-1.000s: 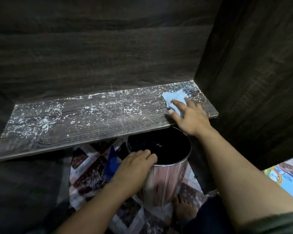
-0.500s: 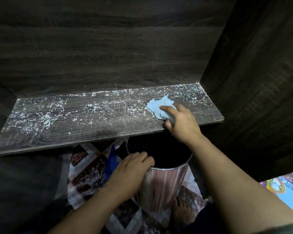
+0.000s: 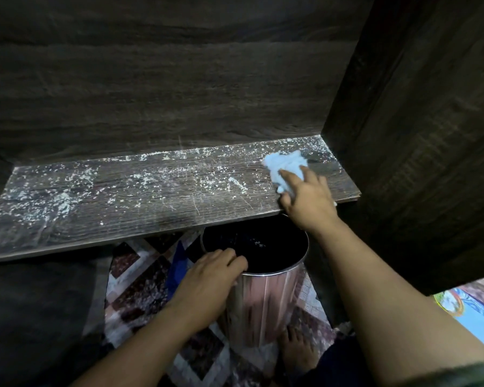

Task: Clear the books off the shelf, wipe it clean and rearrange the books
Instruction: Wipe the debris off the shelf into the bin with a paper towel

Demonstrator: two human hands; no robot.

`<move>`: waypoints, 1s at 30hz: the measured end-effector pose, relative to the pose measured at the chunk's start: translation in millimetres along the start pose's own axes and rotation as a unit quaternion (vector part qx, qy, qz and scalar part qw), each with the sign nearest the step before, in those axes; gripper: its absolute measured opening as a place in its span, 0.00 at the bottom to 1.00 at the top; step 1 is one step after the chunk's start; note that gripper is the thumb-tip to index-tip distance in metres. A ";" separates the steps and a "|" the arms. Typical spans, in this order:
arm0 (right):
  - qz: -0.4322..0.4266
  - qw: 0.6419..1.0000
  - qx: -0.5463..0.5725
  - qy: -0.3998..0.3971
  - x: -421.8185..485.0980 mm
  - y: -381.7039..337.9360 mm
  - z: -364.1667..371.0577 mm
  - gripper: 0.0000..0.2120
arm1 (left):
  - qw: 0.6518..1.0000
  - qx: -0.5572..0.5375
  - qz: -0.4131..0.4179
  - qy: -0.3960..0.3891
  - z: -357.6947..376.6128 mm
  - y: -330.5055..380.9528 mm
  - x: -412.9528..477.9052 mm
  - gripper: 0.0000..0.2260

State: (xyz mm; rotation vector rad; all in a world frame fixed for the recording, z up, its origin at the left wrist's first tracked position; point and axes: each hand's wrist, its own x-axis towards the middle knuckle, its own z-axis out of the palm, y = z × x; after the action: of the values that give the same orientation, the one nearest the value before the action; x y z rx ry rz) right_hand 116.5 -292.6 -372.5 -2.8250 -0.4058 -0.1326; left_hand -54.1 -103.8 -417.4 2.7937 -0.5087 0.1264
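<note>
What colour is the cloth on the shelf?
Light blue. The cloth shows clearly in the head view, under the right hand on the dusty shelf.

The right hand (image 3: pixel 308 201) is pretty boxed in: side panel (image 3: pixel 417 135) just beside it on the right, back panel (image 3: pixel 165 93) close ahead. Leftward the shelf (image 3: pixel 140 216) runs wide open, just white crumbs (image 3: pixel 62 203) on it. Straight below the hand sits the metal bin (image 3: pixel 266 300).

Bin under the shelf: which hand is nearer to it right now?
Left. The left hand holds the bin by its near rim. The right hand is up on the shelf above the bin, pressing a blue cloth at the right end.
</note>
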 end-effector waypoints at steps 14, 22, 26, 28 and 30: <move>0.080 0.996 -0.023 0.033 12.9 26.2 -1.4 0.25 | 1.000 0.007 0.017 0.012 3.7 -1.4 -0.3 0.11; -0.006 0.992 0.103 0.077 7.4 -17.9 -4.1 0.24 | 1.000 0.008 0.015 0.007 3.0 -2.0 -3.0 0.13; 0.037 0.999 0.003 -0.026 7.1 0.3 2.5 0.26 | 1.000 0.013 0.021 -0.007 3.5 -4.7 -9.2 0.15; 0.025 0.999 0.000 -0.038 4.0 3.1 7.6 0.25 | 1.000 0.014 0.023 -0.007 1.3 -3.2 -11.4 0.17; 0.025 0.999 0.010 -0.043 4.6 2.6 6.7 0.24 | 0.999 0.011 0.032 0.001 -2.9 1.3 -11.7 0.16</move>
State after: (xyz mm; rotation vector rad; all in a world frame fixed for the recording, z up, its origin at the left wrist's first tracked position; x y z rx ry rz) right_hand 121.9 -291.9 -379.0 -2.8253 -0.3528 0.0025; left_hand -65.6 -100.3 -415.9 2.7988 -0.6012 0.1489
